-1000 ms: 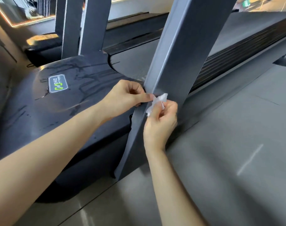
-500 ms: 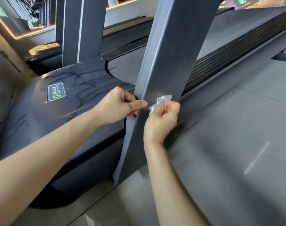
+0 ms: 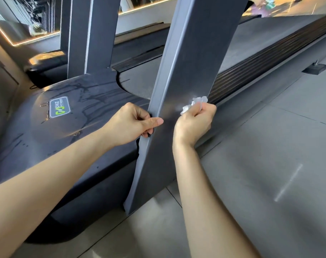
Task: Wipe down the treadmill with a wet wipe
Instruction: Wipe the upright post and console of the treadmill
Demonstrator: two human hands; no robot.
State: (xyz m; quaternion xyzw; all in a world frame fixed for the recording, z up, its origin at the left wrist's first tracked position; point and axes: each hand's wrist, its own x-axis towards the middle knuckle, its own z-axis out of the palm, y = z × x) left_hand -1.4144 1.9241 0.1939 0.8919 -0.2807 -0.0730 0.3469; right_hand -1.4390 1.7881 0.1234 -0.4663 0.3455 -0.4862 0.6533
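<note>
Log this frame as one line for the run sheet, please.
stage: wiping upright post | right hand: holds wet wipe against post | left hand: grips post edge | motor cover: streaked

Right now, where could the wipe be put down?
Bare patches: the grey floor right of the upright post, and the motor cover left of it, below the logo plate. It is crowded at the post, where the left hand and right hand meet.
</note>
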